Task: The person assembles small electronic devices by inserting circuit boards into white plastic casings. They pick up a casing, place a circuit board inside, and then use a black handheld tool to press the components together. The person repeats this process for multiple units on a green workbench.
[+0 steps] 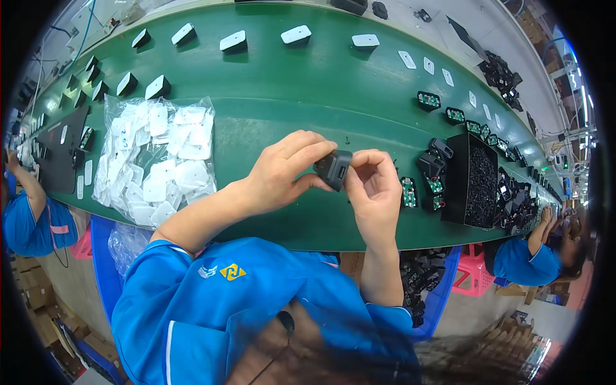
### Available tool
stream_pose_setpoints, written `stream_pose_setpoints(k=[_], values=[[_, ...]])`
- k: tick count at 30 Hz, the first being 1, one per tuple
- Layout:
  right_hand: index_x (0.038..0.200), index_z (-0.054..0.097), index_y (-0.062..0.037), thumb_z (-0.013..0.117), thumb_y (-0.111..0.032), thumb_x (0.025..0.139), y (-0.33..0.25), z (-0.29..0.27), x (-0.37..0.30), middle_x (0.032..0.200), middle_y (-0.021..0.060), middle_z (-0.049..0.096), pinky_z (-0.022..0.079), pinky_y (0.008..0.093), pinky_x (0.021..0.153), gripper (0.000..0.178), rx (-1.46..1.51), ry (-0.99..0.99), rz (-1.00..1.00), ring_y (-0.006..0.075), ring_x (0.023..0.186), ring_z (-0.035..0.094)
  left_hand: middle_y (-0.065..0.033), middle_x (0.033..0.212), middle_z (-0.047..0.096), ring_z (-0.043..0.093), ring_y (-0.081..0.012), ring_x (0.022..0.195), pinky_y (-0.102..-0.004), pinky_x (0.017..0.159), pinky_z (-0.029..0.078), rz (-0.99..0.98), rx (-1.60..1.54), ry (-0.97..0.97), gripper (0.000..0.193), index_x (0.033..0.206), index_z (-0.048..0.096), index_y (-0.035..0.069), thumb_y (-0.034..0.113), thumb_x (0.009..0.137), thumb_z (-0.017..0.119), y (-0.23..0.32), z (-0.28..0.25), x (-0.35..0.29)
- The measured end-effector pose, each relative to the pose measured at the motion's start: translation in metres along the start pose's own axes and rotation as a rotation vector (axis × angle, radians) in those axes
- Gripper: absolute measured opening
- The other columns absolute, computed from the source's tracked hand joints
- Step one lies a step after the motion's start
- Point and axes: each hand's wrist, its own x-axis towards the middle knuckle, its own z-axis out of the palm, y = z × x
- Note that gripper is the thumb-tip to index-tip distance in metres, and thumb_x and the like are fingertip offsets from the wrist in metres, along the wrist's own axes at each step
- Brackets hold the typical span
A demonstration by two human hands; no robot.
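Note:
Above the green bench, a small black charger (333,170) with a rectangular port on its side is held up in front of me. My left hand (280,168) grips it from the left, fingers over the top and thumb below. At its right edge, my right hand (375,186) is closed, thumb and fingertips pinching the housing. Anything small between those fingertips is hidden. Just right of that hand lies an open housing with a green circuit board (409,192). Beyond it are stacked black housings (432,162).
A clear bag of white cover plates (157,160) lies left of my arm. A black box of small dark parts (475,183) stands right. White-topped units (296,35) line the belt (321,77). Co-workers sit at both sides; a blue bin (443,295) is below the edge.

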Motion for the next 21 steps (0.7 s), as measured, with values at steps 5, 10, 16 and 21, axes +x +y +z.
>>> stream_pose_setpoints(k=[5, 10, 16, 21], values=[[0.094, 0.063, -0.0004, 0.068, 0.005, 0.073, 0.008, -0.002, 0.001, 0.086, 0.0107, 0.058, 0.047, 0.0332, 0.064, 0.022, -0.588, 0.048, -0.525, 0.026, 0.075, 0.056, -0.0146, 0.097, 0.059, 0.06, -0.0303, 0.087, -0.0367, 0.077, 0.05, -0.088, -0.151, 0.036, 0.048, 0.111, 0.055, -0.001, 0.008, 0.068, 0.076, 0.0, 0.001, 0.006], [0.092, 0.064, -0.0045, 0.069, 0.003, 0.068, 0.003, -0.017, 0.005, 0.083, 0.009, 0.054, 0.044, 0.0352, 0.06, 0.025, -0.656, -0.04, -0.528, 0.0265, 0.072, 0.052, -0.0136, 0.098, 0.058, 0.061, -0.0254, 0.087, -0.0349, 0.079, 0.05, -0.178, -0.362, -0.083, 0.046, 0.113, 0.054, -0.002, 0.006, 0.072, 0.074, -0.002, 0.005, 0.007], [0.082, 0.061, -0.0061, 0.07, -0.001, 0.068, 0.003, -0.027, 0.011, 0.08, 0.008, 0.053, 0.041, 0.0361, 0.06, 0.017, -0.434, -0.044, -0.543, 0.0271, 0.071, 0.05, -0.0055, 0.112, 0.052, 0.053, -0.015, 0.105, -0.0308, 0.092, 0.043, -0.384, -0.641, -0.2, 0.059, 0.123, 0.048, 0.001, 0.025, 0.078, 0.076, -0.011, 0.008, 0.003], [0.099, 0.058, -0.0053, 0.071, -0.009, 0.076, 0.01, -0.039, 0.006, 0.09, 0.0052, 0.052, 0.042, 0.0299, 0.073, 0.027, -0.218, -0.093, -0.15, 0.0169, 0.082, 0.051, -0.0048, 0.115, 0.052, 0.051, -0.0144, 0.108, -0.0297, 0.092, 0.041, -0.586, -0.769, -0.282, 0.07, 0.125, 0.048, 0.0, 0.042, 0.077, 0.075, -0.027, 0.014, -0.004]])
